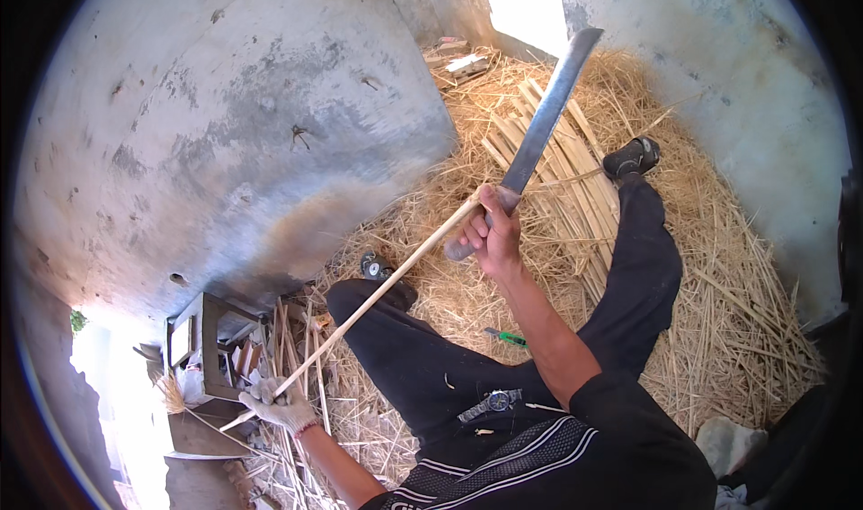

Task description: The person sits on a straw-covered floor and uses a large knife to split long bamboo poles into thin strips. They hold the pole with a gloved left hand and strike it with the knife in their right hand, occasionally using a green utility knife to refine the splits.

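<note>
My right hand (494,236) is closed around the handle of a machete (550,110), whose long curved blade points up and away. Its thumb and fingers also hold the upper end of a pale wooden stick, which looks like bamboo (385,283). The stick slants down to the left across my raised knee. Near its lower end it passes through my left hand (286,408), which wears a light glove and grips it between thumb and fingers. Beyond the right hand, a bundle of pale split strips (575,182) lies on the straw.
Shavings and straw (719,276) cover the floor. A green utility knife (509,337) lies between my legs, and a wristwatch (497,402) rests on my lap. At the left stands a worn wooden cabinet (209,348) holding scraps. Plastered walls (261,88) close in on both sides.
</note>
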A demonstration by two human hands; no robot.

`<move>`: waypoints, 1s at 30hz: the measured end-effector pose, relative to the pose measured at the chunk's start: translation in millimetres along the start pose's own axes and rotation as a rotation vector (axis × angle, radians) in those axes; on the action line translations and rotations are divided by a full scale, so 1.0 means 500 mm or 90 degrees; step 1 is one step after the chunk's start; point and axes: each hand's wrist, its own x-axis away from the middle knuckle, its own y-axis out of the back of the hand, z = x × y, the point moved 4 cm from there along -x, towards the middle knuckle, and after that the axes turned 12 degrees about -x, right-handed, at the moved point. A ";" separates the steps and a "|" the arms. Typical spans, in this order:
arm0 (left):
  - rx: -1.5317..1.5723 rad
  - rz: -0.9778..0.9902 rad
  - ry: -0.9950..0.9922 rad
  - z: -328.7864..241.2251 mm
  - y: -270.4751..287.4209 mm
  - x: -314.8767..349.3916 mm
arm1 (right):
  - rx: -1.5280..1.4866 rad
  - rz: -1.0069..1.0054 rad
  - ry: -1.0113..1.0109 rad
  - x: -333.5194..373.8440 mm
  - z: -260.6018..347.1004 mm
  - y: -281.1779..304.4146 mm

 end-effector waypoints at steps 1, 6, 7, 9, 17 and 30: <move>-0.011 0.052 0.017 0.004 0.025 0.009 | 0.030 0.019 0.019 0.002 0.015 -0.014; -0.909 0.268 0.347 -0.010 0.087 0.089 | 0.009 -0.030 -0.021 0.055 0.070 -0.035; -1.164 0.386 0.369 -0.040 0.097 0.110 | -0.007 -0.021 -0.036 0.061 0.065 -0.046; -1.226 0.481 0.584 -0.089 0.033 0.180 | -0.032 -0.028 -0.066 0.079 0.056 -0.044; -0.915 1.010 -0.184 0.027 -0.302 0.322 | -0.085 0.034 -0.237 0.136 0.006 -0.064; -0.465 0.695 0.642 0.201 -0.228 0.412 | 0.715 0.115 -0.077 0.177 0.126 0.008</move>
